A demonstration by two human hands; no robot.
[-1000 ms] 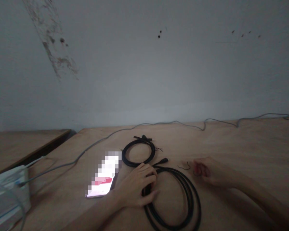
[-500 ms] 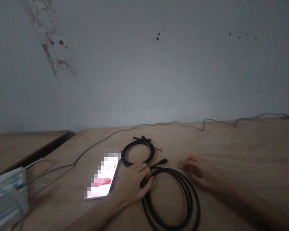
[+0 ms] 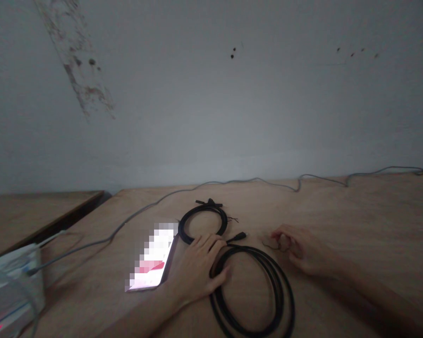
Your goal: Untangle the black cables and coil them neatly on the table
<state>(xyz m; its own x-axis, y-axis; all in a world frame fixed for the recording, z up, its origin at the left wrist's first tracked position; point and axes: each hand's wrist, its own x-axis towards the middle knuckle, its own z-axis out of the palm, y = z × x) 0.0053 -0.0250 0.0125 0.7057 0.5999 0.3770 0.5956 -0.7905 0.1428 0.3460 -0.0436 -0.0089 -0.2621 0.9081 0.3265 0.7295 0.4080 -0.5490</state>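
My left hand (image 3: 199, 270) rests on the left side of a large coil of black cable (image 3: 264, 291) lying on the wooden table (image 3: 356, 220), fingers curled over its strands. The cable's plug end (image 3: 238, 236) sticks out just beyond my fingers. My right hand (image 3: 298, 249) lies to the right of the coil, fingertips pinched at a thin dark wire tie (image 3: 270, 244) on the table. A smaller coil of black cable (image 3: 202, 223), bound at its far side, lies just beyond my left hand.
A lit phone (image 3: 151, 263) lies face up left of my left hand. A thin grey cord (image 3: 254, 180) runs along the table's far edge by the wall. A pale box-like device (image 3: 10, 286) sits at the lower left. A second table (image 3: 28, 211) stands on the left.
My right hand shifted a little and its fingers closed to a pinch at the wire tie. My left hand stayed on the large coil, fingers readjusted slightly.
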